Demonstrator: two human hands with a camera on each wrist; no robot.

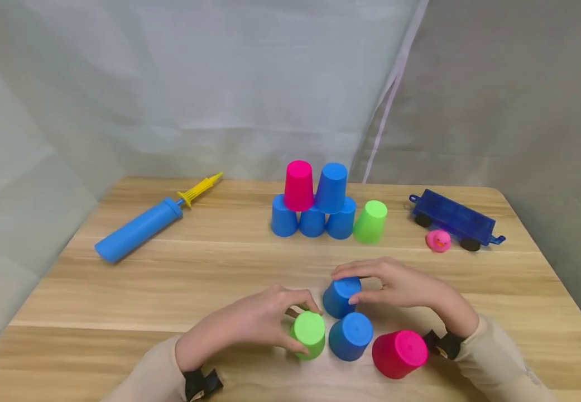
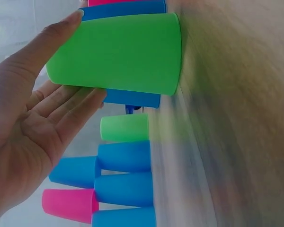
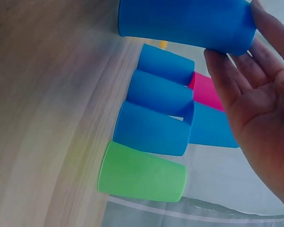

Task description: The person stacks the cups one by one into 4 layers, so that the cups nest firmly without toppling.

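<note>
My left hand (image 1: 265, 318) grips an upside-down green cup (image 1: 308, 335), thumb on the near side and fingers on the far side. In the left wrist view that green cup (image 2: 118, 54) fills the space between thumb and fingers. A blue cup (image 1: 339, 300), also bottom up, is held by my right hand (image 1: 395, 283) with the thumb in front and fingers behind; the right wrist view shows this blue cup (image 3: 184, 23) at the top. Between and below the hands stands another blue cup (image 1: 351, 336), and a red-pink cup (image 1: 399, 354) sits near my right wrist.
Farther back, three blue cups (image 1: 284, 218) in a row carry a pink cup (image 1: 298, 185) and a blue cup (image 1: 332, 188). Right of them stands a green cup (image 1: 370, 222). A blue toy wagon (image 1: 453, 215) and pink duck (image 1: 438, 240) lie right; a blue-yellow hand pump (image 1: 139, 229) lies left.
</note>
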